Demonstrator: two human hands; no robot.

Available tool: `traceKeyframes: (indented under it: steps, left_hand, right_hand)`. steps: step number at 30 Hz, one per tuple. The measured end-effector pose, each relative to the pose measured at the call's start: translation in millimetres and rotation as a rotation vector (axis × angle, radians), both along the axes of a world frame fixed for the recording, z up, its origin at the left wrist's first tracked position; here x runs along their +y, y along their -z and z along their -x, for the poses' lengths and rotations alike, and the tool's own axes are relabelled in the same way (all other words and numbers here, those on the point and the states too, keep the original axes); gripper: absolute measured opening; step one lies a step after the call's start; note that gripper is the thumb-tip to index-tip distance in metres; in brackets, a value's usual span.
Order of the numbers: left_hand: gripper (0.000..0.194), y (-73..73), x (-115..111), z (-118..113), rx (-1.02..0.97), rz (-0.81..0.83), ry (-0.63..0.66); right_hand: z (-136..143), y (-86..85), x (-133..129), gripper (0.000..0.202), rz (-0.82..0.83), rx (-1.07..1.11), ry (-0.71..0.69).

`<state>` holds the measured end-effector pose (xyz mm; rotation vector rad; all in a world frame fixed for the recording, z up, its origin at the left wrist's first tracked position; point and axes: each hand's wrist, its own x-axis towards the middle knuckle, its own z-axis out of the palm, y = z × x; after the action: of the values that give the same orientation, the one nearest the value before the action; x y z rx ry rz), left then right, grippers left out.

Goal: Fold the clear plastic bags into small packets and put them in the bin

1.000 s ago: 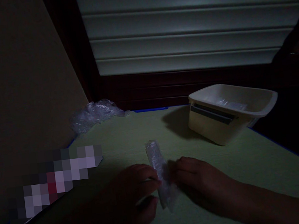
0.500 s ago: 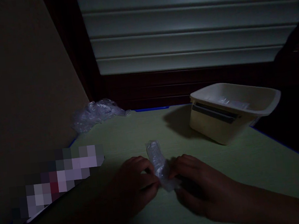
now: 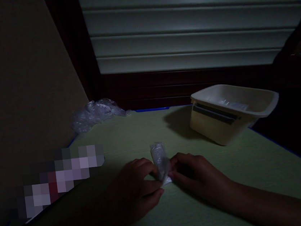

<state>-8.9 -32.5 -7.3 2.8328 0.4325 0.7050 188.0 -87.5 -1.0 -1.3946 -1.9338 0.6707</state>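
A small clear plastic bag (image 3: 159, 158), folded into a narrow strip, lies on the pale green table (image 3: 132, 140) between my hands. From the left, my left hand (image 3: 142, 186) presses the bag's lower edge with its fingertips. My right hand (image 3: 191, 171) pinches the bag's lower right side between thumb and fingers. The near end of the bag is partly covered by fingertips. The light is dim, and whether anything is inside the bag cannot be made out.
A cream plastic bin (image 3: 209, 128) with clear plastic inside stands at the back right. Crumpled clear plastic (image 3: 96, 113) lies at the back left corner. A pixelated flat item (image 3: 58, 185) rests along the left edge. A slatted shutter (image 3: 185, 40) rises behind the table.
The bag's loose lower right end has been folded inward and the strip stands straighter. My right thumb and fingers have closed together on its side. My left hand has barely moved.
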Motion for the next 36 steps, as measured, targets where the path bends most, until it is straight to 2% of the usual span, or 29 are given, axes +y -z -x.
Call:
traceKeyframes:
  steps: [2, 5, 9, 15, 21, 26, 33, 36]
  left_hand:
    - [0.011, -0.4, -1, 0, 0.02, 0.017, 0.001]
    - [0.013, 1.6, -1, 0, 0.011, 0.026, 0.037]
    - [0.014, 4.3, 0, 0, -0.022, 0.031, 0.081]
    - [0.028, 5.6, -1, 3, -0.008, 0.089, 0.032]
    - [0.023, -3.7, -5, -1, 0.059, -0.026, 0.033]
    - [0.017, -4.6, -6, -2, 0.133, -0.006, -0.027]
    - [0.015, -3.1, -5, -1, 0.023, -0.175, -0.049]
    - [0.016, -4.4, -6, -1, 0.032, -0.19, -0.043]
  right_hand:
    - [1, 2.5, 0, 0.004, 0.018, 0.055, 0.011]
    - [2, 5.2, 1, 0.01, -0.006, 0.079, 0.031]
    - [2, 4.4, 0, 0.008, -0.037, -0.015, 0.041]
    - [2, 2.0, 3, 0.012, -0.095, -0.096, -0.008]
    - [2, 1.4, 2, 0.013, -0.137, -0.168, -0.004]
    - [0, 3.0, 2, 0.013, -0.145, -0.166, -0.027]
    - [-2, 5.4, 5, 0.015, -0.16, -0.237, -0.061]
    - [-3, 8.0, 6, 0.014, -0.182, -0.267, -0.058]
